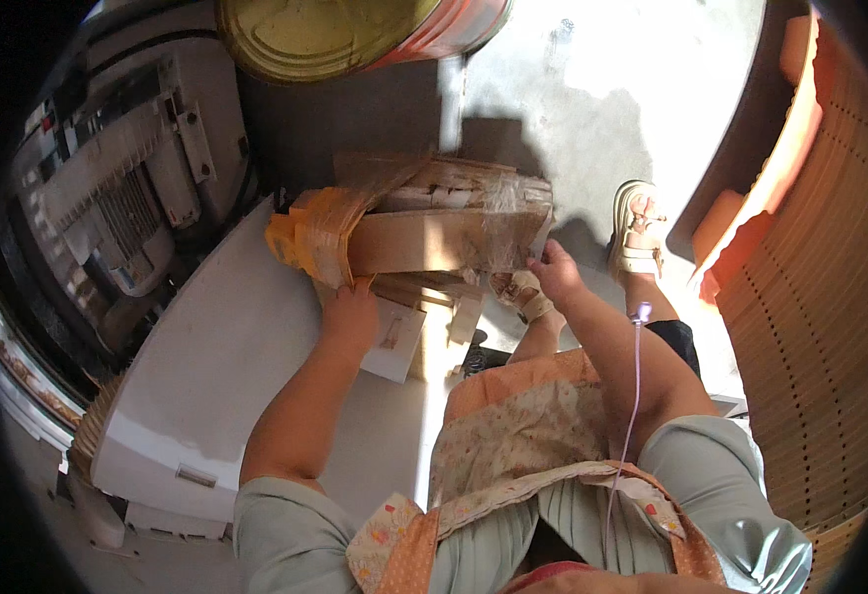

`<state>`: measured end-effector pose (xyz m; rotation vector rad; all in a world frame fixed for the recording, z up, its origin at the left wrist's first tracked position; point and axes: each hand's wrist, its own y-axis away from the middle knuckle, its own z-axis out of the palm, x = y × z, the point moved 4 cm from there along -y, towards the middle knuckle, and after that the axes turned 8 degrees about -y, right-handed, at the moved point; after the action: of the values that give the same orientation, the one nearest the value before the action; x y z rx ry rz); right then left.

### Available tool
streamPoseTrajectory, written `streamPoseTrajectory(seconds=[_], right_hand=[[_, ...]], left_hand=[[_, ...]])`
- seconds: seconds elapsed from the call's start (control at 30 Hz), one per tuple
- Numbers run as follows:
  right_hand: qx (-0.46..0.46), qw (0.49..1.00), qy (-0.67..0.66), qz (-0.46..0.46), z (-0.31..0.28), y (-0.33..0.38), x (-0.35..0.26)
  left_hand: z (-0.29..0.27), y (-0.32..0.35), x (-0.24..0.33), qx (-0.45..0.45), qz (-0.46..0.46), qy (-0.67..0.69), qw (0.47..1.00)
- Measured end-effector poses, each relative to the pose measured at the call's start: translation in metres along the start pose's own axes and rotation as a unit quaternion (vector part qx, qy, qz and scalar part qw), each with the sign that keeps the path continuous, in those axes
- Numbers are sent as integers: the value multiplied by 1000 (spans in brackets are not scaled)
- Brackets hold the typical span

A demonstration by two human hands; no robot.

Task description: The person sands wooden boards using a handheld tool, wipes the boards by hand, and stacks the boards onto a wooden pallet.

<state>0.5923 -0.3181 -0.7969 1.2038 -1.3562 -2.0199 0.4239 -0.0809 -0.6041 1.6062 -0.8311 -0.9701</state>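
A long bundle of brown cardboard (414,241), bound with clear tape, is held crosswise in front of me. Orange-yellow plastic (305,233) wraps its left end. My left hand (351,305) is closed on the bundle's near lower edge, beside the plastic, its fingertips partly hidden. At the opposite end, my right hand (555,271) pinches the near right corner, thumb uppermost. Whitish layered pieces (434,195) show along the top of the bundle, between the cardboard sides.
Cardboard pieces (464,315) and a white card (392,342) lie below the bundle, beside a large white panel (226,366). A round tin drum (325,35) stands ahead. Machinery (127,218) is at left; an orange ridged part (761,188) and a perforated tan surface (800,327) at right.
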Motion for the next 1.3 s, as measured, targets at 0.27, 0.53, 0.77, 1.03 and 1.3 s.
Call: streamPoseTrajectory(seconds=[0.27, 0.53, 0.77, 1.03, 1.3], right_hand=[[6, 994, -96, 60, 6, -2, -35], [48, 994, 62, 72, 8, -1, -32], [31, 989, 147, 9, 6, 0, -33], [9, 994, 104, -7, 3, 1, -38], [-48, 957, 282, 50, -32, 1, -41]], left_hand=[[-52, 0, -5, 159, 78, -62, 982], [-71, -19, -22, 141, 79, -214, 963], [-73, -19, -32, 119, 60, -163, 978], [-65, -16, -38, 141, 47, -149, 978], [-68, -12, -9, 104, -26, -171, 979]])
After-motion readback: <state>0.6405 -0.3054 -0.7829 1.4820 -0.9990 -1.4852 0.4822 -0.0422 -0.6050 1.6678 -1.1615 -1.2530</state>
